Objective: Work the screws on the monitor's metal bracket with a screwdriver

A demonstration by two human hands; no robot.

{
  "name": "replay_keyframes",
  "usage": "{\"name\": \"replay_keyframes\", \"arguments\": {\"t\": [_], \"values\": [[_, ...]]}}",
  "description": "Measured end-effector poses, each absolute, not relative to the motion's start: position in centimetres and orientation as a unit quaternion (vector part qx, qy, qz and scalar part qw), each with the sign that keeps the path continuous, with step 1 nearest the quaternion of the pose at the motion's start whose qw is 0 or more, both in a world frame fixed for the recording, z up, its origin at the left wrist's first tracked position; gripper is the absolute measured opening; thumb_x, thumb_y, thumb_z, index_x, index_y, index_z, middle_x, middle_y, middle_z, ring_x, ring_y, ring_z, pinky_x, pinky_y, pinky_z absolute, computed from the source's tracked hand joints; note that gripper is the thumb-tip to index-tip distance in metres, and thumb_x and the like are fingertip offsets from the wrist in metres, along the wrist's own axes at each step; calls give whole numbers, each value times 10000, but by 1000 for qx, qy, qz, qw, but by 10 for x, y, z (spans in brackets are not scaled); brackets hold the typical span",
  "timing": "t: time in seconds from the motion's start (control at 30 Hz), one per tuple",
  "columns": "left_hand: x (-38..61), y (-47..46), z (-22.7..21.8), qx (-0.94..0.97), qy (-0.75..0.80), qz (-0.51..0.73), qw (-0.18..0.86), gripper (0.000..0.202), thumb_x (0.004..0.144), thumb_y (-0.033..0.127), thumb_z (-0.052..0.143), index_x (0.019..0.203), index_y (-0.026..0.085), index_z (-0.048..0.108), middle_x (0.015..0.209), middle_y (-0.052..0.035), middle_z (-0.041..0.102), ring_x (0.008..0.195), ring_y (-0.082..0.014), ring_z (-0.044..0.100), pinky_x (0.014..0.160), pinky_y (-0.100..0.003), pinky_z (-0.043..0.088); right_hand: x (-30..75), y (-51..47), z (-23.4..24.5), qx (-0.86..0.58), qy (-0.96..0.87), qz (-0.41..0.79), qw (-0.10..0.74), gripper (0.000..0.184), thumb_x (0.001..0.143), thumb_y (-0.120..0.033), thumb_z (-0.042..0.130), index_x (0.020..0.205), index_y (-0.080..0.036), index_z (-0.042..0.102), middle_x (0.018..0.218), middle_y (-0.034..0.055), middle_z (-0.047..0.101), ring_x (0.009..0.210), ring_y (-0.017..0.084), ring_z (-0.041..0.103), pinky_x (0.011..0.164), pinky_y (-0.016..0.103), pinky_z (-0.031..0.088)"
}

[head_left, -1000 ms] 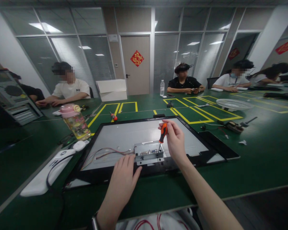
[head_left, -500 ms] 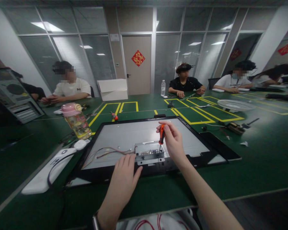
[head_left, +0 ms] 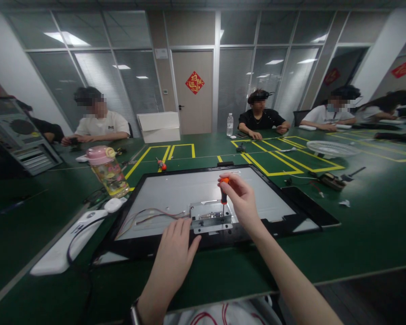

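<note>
A disassembled monitor (head_left: 176,192) lies face down on the green table, its grey metal back showing inside a black frame. A small metal connector board (head_left: 209,217) sits near its front edge, with thin wires (head_left: 149,215) running left. My right hand (head_left: 243,201) is closed round an orange-and-black screwdriver (head_left: 223,189), held upright with its tip on the board's top right corner. My left hand (head_left: 176,250) lies flat, fingers stretched out, on the monitor's lower frame just left of the board.
A pink-lidded bottle (head_left: 106,170) stands at the monitor's left. A white plastic cover (head_left: 59,253) with a black cable lies front left. A red screwdriver (head_left: 160,164), small parts (head_left: 329,179) and a fan grille (head_left: 329,147) lie further off. Several people sit round the table.
My right hand has shifted slightly left and brought the screwdriver more upright over the board's corner. My left hand has stayed on the frame.
</note>
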State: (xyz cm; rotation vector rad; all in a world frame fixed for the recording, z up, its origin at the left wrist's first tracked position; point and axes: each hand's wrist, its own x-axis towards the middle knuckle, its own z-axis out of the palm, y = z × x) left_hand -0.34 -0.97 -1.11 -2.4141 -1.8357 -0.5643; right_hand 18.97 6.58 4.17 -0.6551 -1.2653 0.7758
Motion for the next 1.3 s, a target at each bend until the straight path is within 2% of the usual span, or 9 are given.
{"name": "replay_keyframes", "arguments": {"t": [0.17,0.23,0.33,0.4,0.6,0.87,1.03,1.17,1.3], "values": [[-4,-10,-12,-785,-593,-180,18,349,984,312,512,1280,134,560,1213,-132,638,1132,-295,589,969,-477,478,190,67,39,-295,-548,324,713,119,796,-250,733,912,-268,712,874,-7,679,788,150,620,733,292,509],[-4,-9,-13,-785,-591,-183,25,340,982,316,513,1270,144,565,1207,-128,641,1130,-293,592,966,-471,480,191,67,39,-293,-544,321,718,79,855,-284,685,925,-265,717,887,0,681,780,147,628,732,294,513],[-5,-8,-16,-784,-589,-191,40,328,976,317,516,1261,160,567,1202,-119,647,1123,-290,600,952,-454,490,190,66,39,-275,-554,336,710,181,953,-337,565,1006,-265,722,948,24,713,830,163,676,813,338,535],[-6,-8,-17,-785,-586,-195,46,327,977,322,513,1259,165,565,1199,-118,648,1116,-291,603,946,-452,493,189,64,39,-270,-564,344,700,212,969,-354,543,1053,-264,715,974,38,736,866,183,701,846,374,547],[-5,-9,-15,-786,-586,-192,39,320,974,306,519,1249,150,567,1199,-128,645,1107,-303,598,948,-477,491,188,62,42,-298,-567,316,700,150,887,-327,654,1001,-266,732,957,38,741,839,186,686,769,354,557],[-4,-9,-14,-786,-588,-187,32,331,976,307,522,1262,145,562,1210,-128,641,1122,-298,596,964,-476,488,189,65,42,-292,-553,287,726,131,764,-245,755,887,-252,708,893,1,628,789,154,609,739,318,514],[-5,-9,-14,-786,-588,-184,39,337,975,311,526,1263,141,561,1206,-131,641,1119,-305,595,959,-483,488,190,60,43,-303,-553,298,717,105,880,-335,660,932,-246,680,823,-2,606,689,141,560,595,279,472],[-4,-10,-13,-785,-588,-190,36,327,980,311,516,1259,148,562,1206,-127,640,1117,-295,594,957,-470,487,188,59,42,-288,-570,306,706,187,973,-362,538,1065,-257,662,850,17,641,799,170,610,670,302,487],[-3,-10,-11,-784,-593,-179,24,332,977,307,516,1263,144,561,1202,-129,642,1112,-297,597,952,-472,487,186,59,41,-272,-575,305,709,212,1003,-357,464,1021,-252,647,850,14,641,755,162,611,705,322,492]]}}
